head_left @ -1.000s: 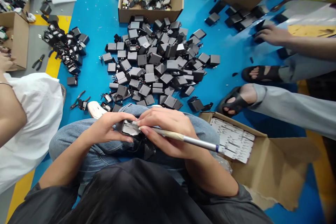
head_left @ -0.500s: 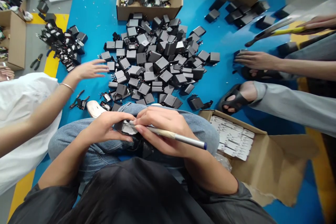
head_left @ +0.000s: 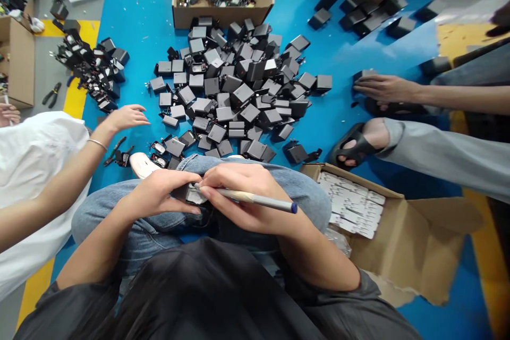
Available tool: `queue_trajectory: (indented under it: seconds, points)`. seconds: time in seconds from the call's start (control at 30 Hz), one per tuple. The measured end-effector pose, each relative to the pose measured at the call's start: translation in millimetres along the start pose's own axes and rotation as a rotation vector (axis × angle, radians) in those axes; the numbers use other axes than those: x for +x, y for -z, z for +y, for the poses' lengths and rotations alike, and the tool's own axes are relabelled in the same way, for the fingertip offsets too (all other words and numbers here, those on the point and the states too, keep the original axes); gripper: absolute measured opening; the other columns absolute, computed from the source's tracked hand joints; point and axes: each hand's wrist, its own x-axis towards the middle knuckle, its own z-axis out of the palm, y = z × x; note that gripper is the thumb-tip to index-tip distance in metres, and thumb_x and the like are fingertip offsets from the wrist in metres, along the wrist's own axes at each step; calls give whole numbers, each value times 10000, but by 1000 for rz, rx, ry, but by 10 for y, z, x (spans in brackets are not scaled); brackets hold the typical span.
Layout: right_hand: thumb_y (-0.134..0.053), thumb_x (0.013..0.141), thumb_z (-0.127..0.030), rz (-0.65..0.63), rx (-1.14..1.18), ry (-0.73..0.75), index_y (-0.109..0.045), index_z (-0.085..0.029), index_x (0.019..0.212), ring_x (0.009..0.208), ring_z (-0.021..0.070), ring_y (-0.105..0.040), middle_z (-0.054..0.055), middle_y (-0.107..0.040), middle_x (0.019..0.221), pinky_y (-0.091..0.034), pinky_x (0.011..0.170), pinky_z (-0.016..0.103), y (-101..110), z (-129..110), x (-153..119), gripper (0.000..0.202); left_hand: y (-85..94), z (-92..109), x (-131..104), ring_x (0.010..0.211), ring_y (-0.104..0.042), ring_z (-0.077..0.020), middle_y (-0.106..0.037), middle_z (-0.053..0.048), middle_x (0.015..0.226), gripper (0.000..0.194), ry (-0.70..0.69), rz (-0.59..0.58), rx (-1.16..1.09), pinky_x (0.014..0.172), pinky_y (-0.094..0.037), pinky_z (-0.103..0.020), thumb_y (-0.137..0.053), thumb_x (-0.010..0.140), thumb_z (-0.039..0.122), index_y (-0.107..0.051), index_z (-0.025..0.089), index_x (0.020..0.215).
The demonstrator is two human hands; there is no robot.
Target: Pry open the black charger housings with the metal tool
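Note:
Over my lap, my left hand (head_left: 159,194) grips a small dark box-shaped casing (head_left: 182,192) between thumb and fingers. Its exposed side shows a whitish-grey inside (head_left: 196,194). My right hand (head_left: 243,196) holds a silver pen-like tool (head_left: 266,201) with a blue end and a cream wrapped grip. The tool slants down to the left, its tip at the whitish part, where my fingers partly hide it. Just beyond my knees lies a big heap of dark grey box-shaped casings (head_left: 231,84) on the blue floor.
A cardboard box (head_left: 223,17) of mixed small parts stands behind the heap. At right, an open carton (head_left: 402,247) holds white pieces (head_left: 353,204). A co-worker's arm (head_left: 59,183) reaches in from the left, near pliers (head_left: 115,151). Another person's hand (head_left: 386,88) rests on a casing at right.
The tool's blue end has shifted left and slightly up, with my right hand. The left co-worker's hand has drawn back from the heap. The hammer-like tool at right has swung out of sight.

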Motion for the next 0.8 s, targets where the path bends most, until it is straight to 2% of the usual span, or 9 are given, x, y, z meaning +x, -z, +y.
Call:
queue_trajectory:
  seconds: [0.1,0.27,0.3,0.4,0.47,0.53,0.63,0.7,0.8]
  points:
    - [-531,972,-205,24,-33,5,-560,-184,801,626,123,-596,24,-652,710,-468,585,247,-28,19,20,174,56,40,14,808,-733,-190,-768,-54,942,453,49,-6,43,699,-558,-235,-739,820,486,-666,169,1136]
    - [-553,964,-170,167,77,66,-613,-195,840,776,162,-708,38,-714,783,-565,686,276,-13,16,22,140,155,93,41,933,-733,-175,-762,-57,1058,386,29,55,54,812,-561,-217,-730,852,397,-638,188,1163]
    - [-548,968,-177,248,121,75,-627,-205,846,765,166,-714,27,-708,757,-576,663,280,1,18,13,148,160,91,40,976,-729,-179,-756,-59,1091,387,32,70,58,846,-560,-222,-736,850,374,-631,192,1174]
    - [-539,987,-243,603,276,96,-672,-235,907,672,152,-700,-4,-685,730,-590,579,279,31,56,-6,156,144,64,14,1076,-707,-201,-739,-70,1154,424,76,152,46,923,-553,-252,-775,816,319,-613,206,1191]
    - [-525,1006,-305,712,306,49,-685,-253,1014,659,136,-697,-14,-688,764,-594,559,264,31,94,5,169,119,40,-11,1112,-695,-215,-724,-84,1183,436,104,245,-45,940,-556,-278,-781,808,285,-600,216,1199]
    - [-498,1023,-340,635,275,-75,-678,-255,1083,703,129,-708,-4,-709,836,-599,577,245,21,119,30,208,94,19,-27,1145,-681,-227,-707,-94,1209,428,110,346,-155,955,-559,-306,-774,812,264,-585,223,1193]
    - [-510,1017,-313,448,252,-230,-675,-233,1061,717,114,-708,10,-726,911,-598,608,219,7,104,64,189,66,-4,-19,1155,-676,-220,-705,-89,1204,402,105,446,-189,972,-557,-321,-771,812,264,-563,221,1155]
    - [-538,1000,-254,357,269,-223,-667,-221,1059,750,121,-719,15,-732,934,-608,675,231,-4,71,68,146,46,-11,-2,1117,-694,-211,-718,-83,1162,383,118,478,-121,946,-568,-311,-770,813,288,-557,213,1123]
    - [-532,982,-169,273,279,-100,-642,-221,1088,918,161,-733,44,-740,1024,-606,837,296,-51,36,56,162,-1,-17,14,967,-738,-188,-729,-58,1078,403,166,496,34,794,-594,-256,-757,825,349,-538,214,1135]
